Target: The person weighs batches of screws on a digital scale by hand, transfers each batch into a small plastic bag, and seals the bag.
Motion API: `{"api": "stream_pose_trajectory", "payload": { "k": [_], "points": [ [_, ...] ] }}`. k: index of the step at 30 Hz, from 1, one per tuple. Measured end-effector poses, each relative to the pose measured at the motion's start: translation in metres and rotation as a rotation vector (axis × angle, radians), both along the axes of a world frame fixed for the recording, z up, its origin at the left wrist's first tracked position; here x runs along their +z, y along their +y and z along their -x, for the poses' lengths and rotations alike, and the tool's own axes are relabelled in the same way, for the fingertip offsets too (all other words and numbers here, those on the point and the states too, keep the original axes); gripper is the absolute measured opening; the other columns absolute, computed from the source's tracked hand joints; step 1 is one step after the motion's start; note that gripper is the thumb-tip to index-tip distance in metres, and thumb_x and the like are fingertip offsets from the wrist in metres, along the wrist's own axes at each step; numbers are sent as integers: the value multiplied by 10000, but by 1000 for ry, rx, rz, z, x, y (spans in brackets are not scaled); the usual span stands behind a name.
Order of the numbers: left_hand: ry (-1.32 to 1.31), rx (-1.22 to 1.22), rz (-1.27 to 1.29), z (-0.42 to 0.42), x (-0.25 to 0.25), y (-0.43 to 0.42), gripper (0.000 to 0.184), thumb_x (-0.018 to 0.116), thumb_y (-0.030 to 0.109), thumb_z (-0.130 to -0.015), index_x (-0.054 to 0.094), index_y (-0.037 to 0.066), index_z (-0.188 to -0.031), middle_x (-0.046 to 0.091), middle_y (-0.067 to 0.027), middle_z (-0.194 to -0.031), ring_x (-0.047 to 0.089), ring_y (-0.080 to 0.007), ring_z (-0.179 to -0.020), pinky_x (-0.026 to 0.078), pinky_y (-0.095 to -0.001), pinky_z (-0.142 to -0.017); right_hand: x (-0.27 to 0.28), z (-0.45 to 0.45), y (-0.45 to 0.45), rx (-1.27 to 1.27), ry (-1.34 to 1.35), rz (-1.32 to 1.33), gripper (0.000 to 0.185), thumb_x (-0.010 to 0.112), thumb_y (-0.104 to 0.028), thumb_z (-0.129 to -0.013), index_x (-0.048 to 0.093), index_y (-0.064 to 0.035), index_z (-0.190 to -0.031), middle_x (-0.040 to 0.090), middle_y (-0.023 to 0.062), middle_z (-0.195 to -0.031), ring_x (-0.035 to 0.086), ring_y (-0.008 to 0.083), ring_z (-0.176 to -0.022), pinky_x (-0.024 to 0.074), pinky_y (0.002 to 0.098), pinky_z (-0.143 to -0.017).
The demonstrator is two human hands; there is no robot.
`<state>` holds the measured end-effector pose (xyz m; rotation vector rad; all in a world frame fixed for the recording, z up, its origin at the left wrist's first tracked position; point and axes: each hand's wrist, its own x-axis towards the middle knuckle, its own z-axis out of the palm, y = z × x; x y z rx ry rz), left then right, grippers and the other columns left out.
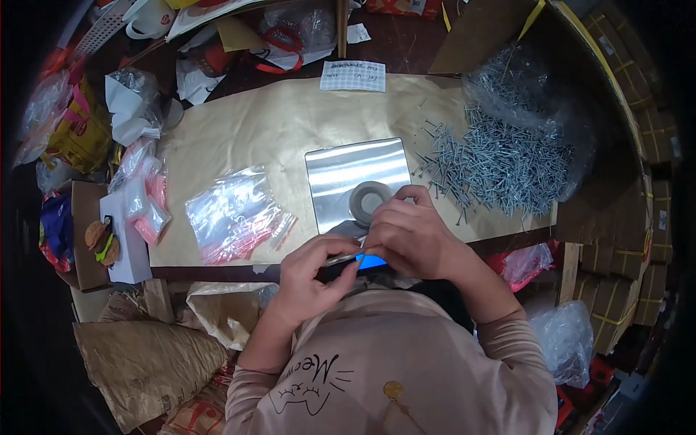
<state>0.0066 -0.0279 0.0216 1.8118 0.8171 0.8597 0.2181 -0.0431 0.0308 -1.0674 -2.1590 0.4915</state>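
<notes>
My left hand [313, 279] and my right hand [412, 238] meet in front of my body, at the near edge of a digital scale. Thumbs and fingers of both are pinched together around a small, thin, shiny item [344, 257], mostly hidden by the fingers; its kind cannot be made out. Just beyond the hands lies the scale's steel plate [330, 181], with a lit blue display [373, 261] partly covered by my fingers. A round grey dish-like piece [368, 203] sits on the plate beside my right hand.
A large heap of screws [500, 156] spreads on the right, with clear plastic [573, 138] around it. Zip bags [235, 210] with red strips lie left of the scale. A paper label [353, 76] is at the back. Cartons [616, 268] stand at the right.
</notes>
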Motion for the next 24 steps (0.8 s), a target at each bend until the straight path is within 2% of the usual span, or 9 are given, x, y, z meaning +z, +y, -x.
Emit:
{"api": "stream_pose_trajectory", "payload": {
  "k": [1, 4, 7, 11, 14, 17, 20, 22, 24],
  "points": [
    [40, 8, -23, -1, -1, 0, 178, 692, -40, -742, 643, -15, -911, 673, -121, -904, 651, -177, -830, 506, -286, -751, -1, 2, -1, -12, 9, -8, 136, 709, -120, -755, 590, -124, -820, 545, 1, -767, 568, 200, -800, 365, 393, -842],
    [57, 41, 75, -2, 2, 0, 117, 695, -11, -751, 651, 2, -859, 677, -123, -861, 674, -227, -798, 517, -297, -709, -1, 7, -3, -32, 50, -16, 149, 724, -145, -741, 584, -122, -787, 537, 1, -753, 566, 198, -789, 371, 395, -848],
    [64, 12, 110, 1, 3, -2, 110, 696, -10, -758, 654, -1, -859, 680, -129, -867, 677, -219, -820, 518, -292, -709, 0, 8, -3, -9, 43, -33, 173, 744, -178, -727, 585, -121, -765, 534, 0, -745, 566, 192, -789, 372, 391, -849],
    [-12, 8, 234, 5, 9, -3, 77, 674, -47, -771, 658, -21, -842, 688, -118, -865, 665, -219, -887, 509, -314, -809, 2, 1, -4, 20, -48, -129, 212, 776, -253, -703, 606, -147, -773, 572, -22, -751, 592, 172, -803, 349, 379, -829],
    [-129, 63, 307, 20, 2, 2, 77, 666, -54, -783, 666, -27, -855, 693, -135, -903, 661, -260, -971, 504, -352, -892, 14, -10, -3, -56, -31, -71, 192, 758, -226, -722, 603, -117, -753, 540, 0, -740, 567, 179, -788, 374, 379, -838],
    [-137, 74, 372, 24, 3, 2, 66, 674, -49, -785, 670, -36, -850, 693, -140, -899, 669, -251, -946, 515, -343, -859, 11, -13, -1, -8, -29, -15, 200, 753, -229, -731, 631, -106, -830, 589, 17, -789, 588, 195, -820, 383, 374, -835],
    [-47, 107, 319, 46, 9, 5, 39, 683, -43, -786, 673, -43, -824, 696, -136, -877, 678, -230, -906, 524, -324, -821, -7, -32, -1, -173, 47, 123, 253, 749, -232, -745, 646, -82, -921, 628, 66, -870, 606, 249, -867, 424, 376, -815],
    [102, 103, 283, 70, 22, 7, 40, 691, -41, -778, 679, -41, -816, 698, -127, -842, 679, -196, -848, 530, -307, -770, -19, -58, 0, -426, 65, 302, 326, 739, -235, -766, 631, -59, -1017, 633, 118, -971, 606, 302, -930, 465, 388, -810],
    [228, 112, 302, 97, 27, 6, 50, 697, -37, -773, 686, -37, -822, 699, -118, -810, 674, -162, -797, 531, -296, -724, -31, -93, -3, -700, -122, 330, 425, 746, -268, -760, 596, -38, -1084, 609, 152, -1037, 600, 327, -953, 489, 401, -811]
  ]
}}
